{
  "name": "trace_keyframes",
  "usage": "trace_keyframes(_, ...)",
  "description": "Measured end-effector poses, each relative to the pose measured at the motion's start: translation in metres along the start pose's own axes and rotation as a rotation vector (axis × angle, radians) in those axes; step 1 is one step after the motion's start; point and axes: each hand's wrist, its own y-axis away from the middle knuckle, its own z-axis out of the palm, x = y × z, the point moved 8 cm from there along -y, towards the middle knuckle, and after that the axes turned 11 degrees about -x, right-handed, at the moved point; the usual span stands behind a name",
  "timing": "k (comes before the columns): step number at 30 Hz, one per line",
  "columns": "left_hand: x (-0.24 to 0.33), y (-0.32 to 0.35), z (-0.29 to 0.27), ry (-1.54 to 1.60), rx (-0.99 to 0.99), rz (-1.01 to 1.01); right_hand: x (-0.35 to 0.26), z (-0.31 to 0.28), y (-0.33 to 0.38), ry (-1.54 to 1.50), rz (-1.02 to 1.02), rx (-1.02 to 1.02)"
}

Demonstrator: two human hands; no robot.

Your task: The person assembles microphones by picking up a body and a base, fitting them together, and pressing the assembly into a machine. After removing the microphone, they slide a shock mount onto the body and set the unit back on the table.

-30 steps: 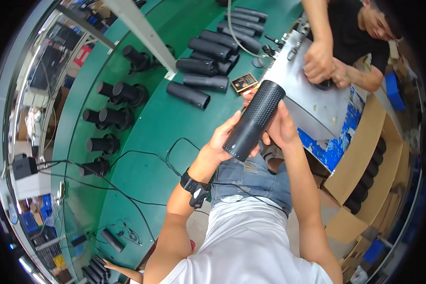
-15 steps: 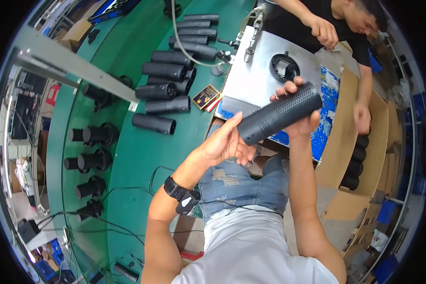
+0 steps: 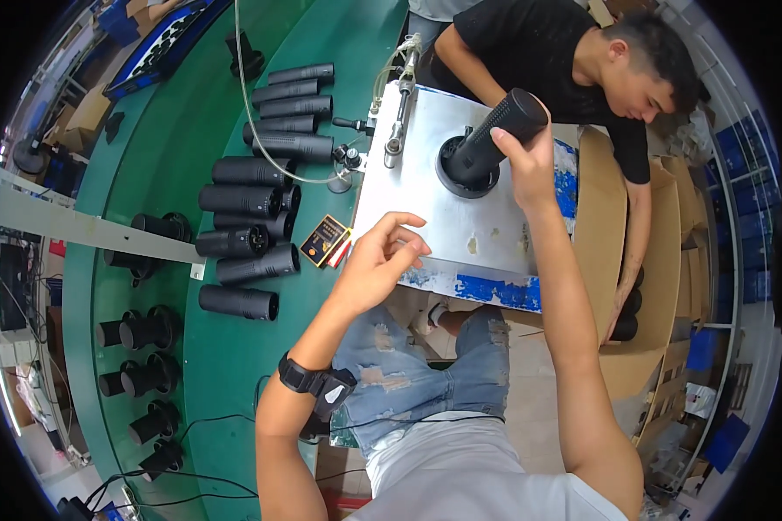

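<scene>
My right hand (image 3: 530, 165) is closed round the upper part of a black cylindrical housing (image 3: 504, 130) with a perforated end. The housing tilts up to the right, its lower end inside a round black holder (image 3: 469, 184) on a metal-topped work stand (image 3: 447, 226). Whether it is fully seated cannot be seen. By the stand's front left corner hovers my left hand (image 3: 378, 265), open, with fingers loosely bent and nothing in them.
Several similar black housings (image 3: 239, 301) lie on the green bench (image 3: 226, 365), beside a black-and-gold packet (image 3: 324, 240). A small metal cylinder with hoses (image 3: 398, 122) stands on the plate. At right, a co-worker (image 3: 539, 43) reaches into a cardboard box (image 3: 660, 347) holding black cylinders.
Both hands held the housing above the stand's near edge. My right hand has brought it forward and tipped its lower end into the holder; my left hand has let go. The view has shifted.
</scene>
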Motion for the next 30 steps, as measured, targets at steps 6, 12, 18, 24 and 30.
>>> trace_keyframes(6,-0.001,0.009,-0.031,0.017,0.091,-0.019,-0.023,0.009,-0.002,0.266,0.032,-0.046)
trace_keyframes(12,0.008,0.007,-0.048,0.059,0.140,0.080,0.008,0.007,-0.001,0.400,0.166,-0.166)
trace_keyframes(18,0.038,-0.017,-0.087,-0.254,0.361,0.195,0.008,0.018,0.018,0.689,-0.116,0.181)
trace_keyframes(24,0.041,-0.098,-0.173,-1.095,0.625,0.287,0.005,0.031,0.020,0.688,-0.153,0.158)
trace_keyframes(30,-0.002,-0.142,-0.194,-1.355,0.310,-0.434,0.014,0.024,0.026,0.708,-0.135,0.163)
